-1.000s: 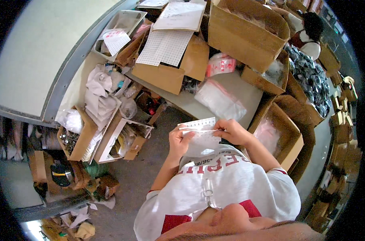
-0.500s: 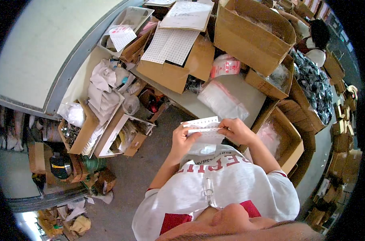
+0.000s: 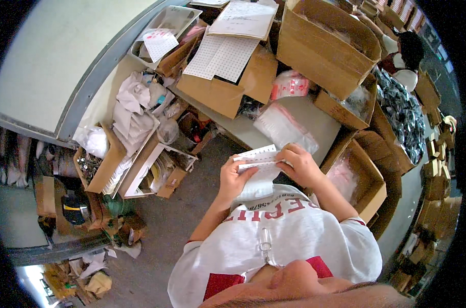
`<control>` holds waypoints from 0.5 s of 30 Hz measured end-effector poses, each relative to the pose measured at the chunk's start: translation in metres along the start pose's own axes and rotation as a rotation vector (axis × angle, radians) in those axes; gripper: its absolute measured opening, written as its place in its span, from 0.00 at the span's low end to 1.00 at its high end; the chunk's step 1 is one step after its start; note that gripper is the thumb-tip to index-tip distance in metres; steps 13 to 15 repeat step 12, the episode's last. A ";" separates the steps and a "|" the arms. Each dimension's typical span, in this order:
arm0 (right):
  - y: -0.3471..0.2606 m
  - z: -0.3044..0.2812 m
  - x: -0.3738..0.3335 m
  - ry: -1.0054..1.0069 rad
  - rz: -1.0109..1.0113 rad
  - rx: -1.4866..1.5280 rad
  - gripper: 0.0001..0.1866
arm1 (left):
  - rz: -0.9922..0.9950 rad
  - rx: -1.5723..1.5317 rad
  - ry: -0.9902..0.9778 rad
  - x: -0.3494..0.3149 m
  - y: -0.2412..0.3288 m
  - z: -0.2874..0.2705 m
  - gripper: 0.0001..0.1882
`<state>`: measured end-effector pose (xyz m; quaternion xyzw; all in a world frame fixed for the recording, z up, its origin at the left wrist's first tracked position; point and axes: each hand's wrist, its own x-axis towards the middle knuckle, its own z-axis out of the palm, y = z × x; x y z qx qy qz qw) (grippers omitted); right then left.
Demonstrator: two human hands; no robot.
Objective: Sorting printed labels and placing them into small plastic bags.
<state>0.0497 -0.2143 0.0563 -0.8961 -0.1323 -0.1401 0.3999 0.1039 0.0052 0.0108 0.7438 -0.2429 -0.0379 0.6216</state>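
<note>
In front of my chest I hold a white label sheet (image 3: 263, 179) with rows of small dark marks; it is bent over, and its lower part hangs down. My left hand (image 3: 234, 177) pinches its left end between thumb and fingers. At the upper right edge, the fingertips of my right hand (image 3: 297, 163) are closed on the same sheet. Just beyond my hands a stack of clear plastic bags (image 3: 284, 128) lies on the grey table (image 3: 320, 118). Similar printed sheets (image 3: 222, 54) rest on a cardboard carton farther off.
A clipboard with paper (image 3: 243, 19) lies above the sheets. Open cartons (image 3: 328, 49) stand at the back right, and another carton (image 3: 369, 197) sits by my right arm. Left are a clear plastic bin (image 3: 140, 51) and boxes with crumpled paper (image 3: 133, 110). Someone stands at the far right.
My right hand has shifted slightly left and up along the sheet. The sheet's hanging part has swung left, and its upper edge is more tilted. My left hand stays nearly in place.
</note>
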 end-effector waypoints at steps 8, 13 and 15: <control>0.006 -0.002 -0.003 -0.150 -0.054 -0.088 0.04 | -0.038 0.019 -0.022 0.001 0.005 0.002 0.10; 0.008 -0.006 -0.009 -0.245 -0.090 -0.052 0.05 | -0.133 0.071 -0.050 0.001 0.002 0.006 0.10; 0.008 -0.006 -0.009 -0.245 -0.090 -0.052 0.05 | -0.133 0.071 -0.050 0.001 0.002 0.006 0.10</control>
